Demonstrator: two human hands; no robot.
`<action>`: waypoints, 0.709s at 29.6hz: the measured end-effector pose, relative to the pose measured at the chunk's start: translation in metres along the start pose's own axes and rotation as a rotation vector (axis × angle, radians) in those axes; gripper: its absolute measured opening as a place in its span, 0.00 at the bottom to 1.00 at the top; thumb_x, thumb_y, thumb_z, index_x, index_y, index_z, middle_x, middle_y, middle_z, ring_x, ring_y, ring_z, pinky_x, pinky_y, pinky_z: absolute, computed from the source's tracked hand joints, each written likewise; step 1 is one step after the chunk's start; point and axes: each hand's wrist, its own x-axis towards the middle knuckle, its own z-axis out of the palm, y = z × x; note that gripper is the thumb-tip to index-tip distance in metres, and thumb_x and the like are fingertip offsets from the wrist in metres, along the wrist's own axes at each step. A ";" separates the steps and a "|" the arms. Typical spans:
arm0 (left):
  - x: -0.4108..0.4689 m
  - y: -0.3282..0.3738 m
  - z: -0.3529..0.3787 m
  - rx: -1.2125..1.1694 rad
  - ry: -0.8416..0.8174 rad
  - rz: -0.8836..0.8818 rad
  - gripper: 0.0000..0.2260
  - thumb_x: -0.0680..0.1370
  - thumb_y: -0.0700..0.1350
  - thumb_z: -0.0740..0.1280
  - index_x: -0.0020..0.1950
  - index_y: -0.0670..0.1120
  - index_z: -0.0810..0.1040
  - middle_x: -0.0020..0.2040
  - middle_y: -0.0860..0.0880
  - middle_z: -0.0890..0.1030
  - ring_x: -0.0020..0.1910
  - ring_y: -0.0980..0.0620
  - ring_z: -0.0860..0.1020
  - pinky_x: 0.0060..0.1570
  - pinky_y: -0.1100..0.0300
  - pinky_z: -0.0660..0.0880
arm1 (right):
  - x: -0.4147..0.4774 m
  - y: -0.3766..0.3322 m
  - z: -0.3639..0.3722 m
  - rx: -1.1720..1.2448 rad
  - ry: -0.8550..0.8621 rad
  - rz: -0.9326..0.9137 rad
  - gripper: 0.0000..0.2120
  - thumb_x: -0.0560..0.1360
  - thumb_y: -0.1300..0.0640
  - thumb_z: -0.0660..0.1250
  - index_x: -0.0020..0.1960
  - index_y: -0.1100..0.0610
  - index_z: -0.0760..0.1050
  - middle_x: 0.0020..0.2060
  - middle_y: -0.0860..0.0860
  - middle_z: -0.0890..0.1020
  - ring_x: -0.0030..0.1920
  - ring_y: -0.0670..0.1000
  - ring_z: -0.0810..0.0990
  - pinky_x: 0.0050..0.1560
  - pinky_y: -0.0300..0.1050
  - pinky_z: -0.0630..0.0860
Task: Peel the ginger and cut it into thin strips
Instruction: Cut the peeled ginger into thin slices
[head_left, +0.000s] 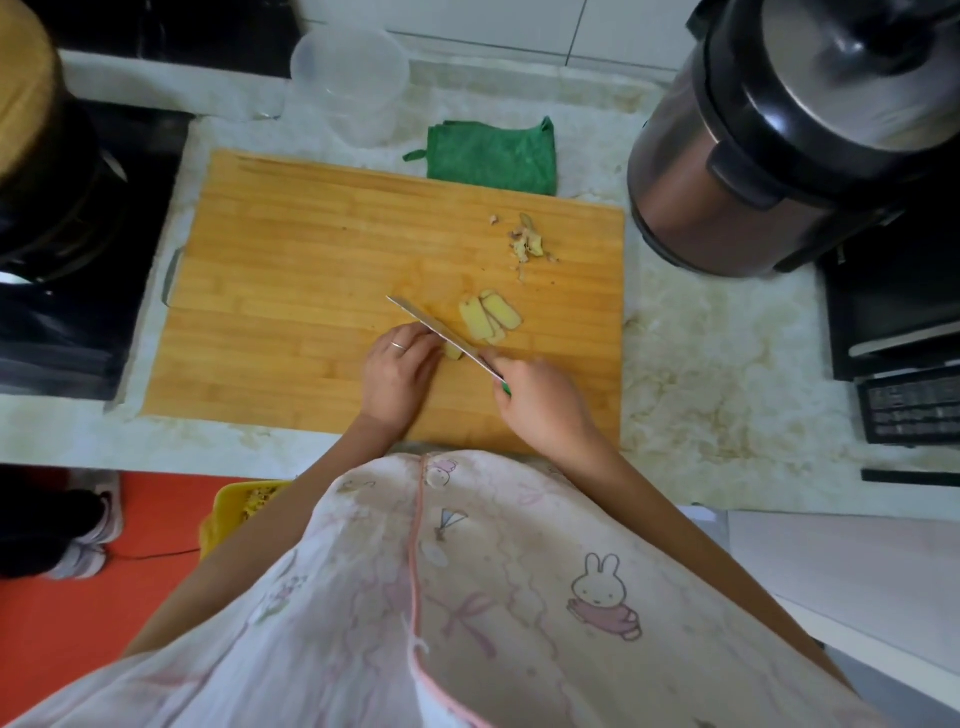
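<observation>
Left hand (397, 371) grip pinches ginger stub (453, 353) against left face of knife (441, 336); right hand (540, 402) grip curls round handle, slices (491, 318) lying right.

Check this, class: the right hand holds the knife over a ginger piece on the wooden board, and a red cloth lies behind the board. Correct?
No. The head view shows the cloth is green, not red. Otherwise right: the right hand holds the knife over the ginger piece on the wooden board.

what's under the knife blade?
A ginger stub pokes out beneath the knife, on the cutting board. The left hand holds it, and its fingers cover the rest of the stub.
</observation>
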 end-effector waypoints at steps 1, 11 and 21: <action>-0.001 -0.001 0.001 0.008 -0.002 -0.010 0.04 0.76 0.39 0.67 0.50 0.44 0.77 0.50 0.48 0.77 0.45 0.46 0.74 0.42 0.55 0.70 | -0.002 0.000 -0.001 -0.005 -0.003 -0.001 0.21 0.77 0.58 0.58 0.69 0.46 0.68 0.42 0.57 0.82 0.44 0.61 0.80 0.34 0.45 0.65; 0.001 0.002 -0.004 0.062 -0.011 -0.077 0.05 0.75 0.40 0.68 0.44 0.39 0.83 0.41 0.43 0.82 0.44 0.48 0.73 0.43 0.56 0.67 | -0.006 -0.007 0.000 -0.005 -0.018 0.016 0.19 0.77 0.59 0.57 0.67 0.51 0.69 0.45 0.57 0.82 0.46 0.61 0.80 0.38 0.49 0.73; 0.003 0.002 -0.004 0.078 -0.020 -0.069 0.06 0.75 0.40 0.67 0.44 0.40 0.82 0.41 0.43 0.82 0.43 0.48 0.73 0.44 0.56 0.67 | -0.006 -0.012 -0.004 -0.040 -0.044 0.040 0.20 0.78 0.61 0.57 0.69 0.52 0.68 0.44 0.57 0.81 0.45 0.61 0.80 0.36 0.46 0.70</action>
